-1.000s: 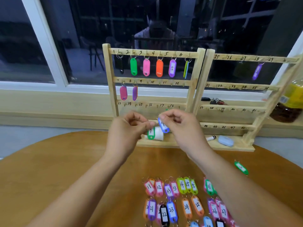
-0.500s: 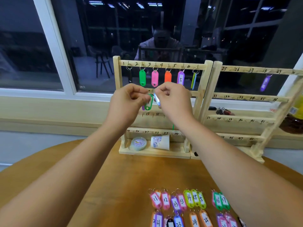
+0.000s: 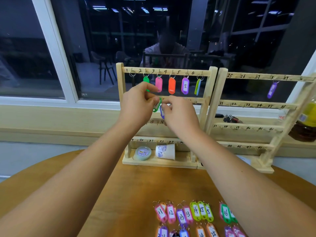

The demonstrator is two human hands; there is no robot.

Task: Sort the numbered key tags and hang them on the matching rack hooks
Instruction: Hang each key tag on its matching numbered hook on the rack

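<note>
Head: left hand [image 3: 136, 106] pinches green tag [image 3: 157, 106], right hand [image 3: 181, 117] blue tag [image 3: 162, 114]

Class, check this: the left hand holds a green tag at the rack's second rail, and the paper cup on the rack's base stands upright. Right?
One slip: the head view shows the paper cup lying on its side on the rack's base. The left hand does hold a green tag at the second rail.

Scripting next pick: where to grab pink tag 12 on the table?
Pinch the pink plastic tag marked 12 by its ring end, from above and the far side: it lies flat on the wooden table, with pink tag 11 and purple tag 13 close along both long edges.
</note>
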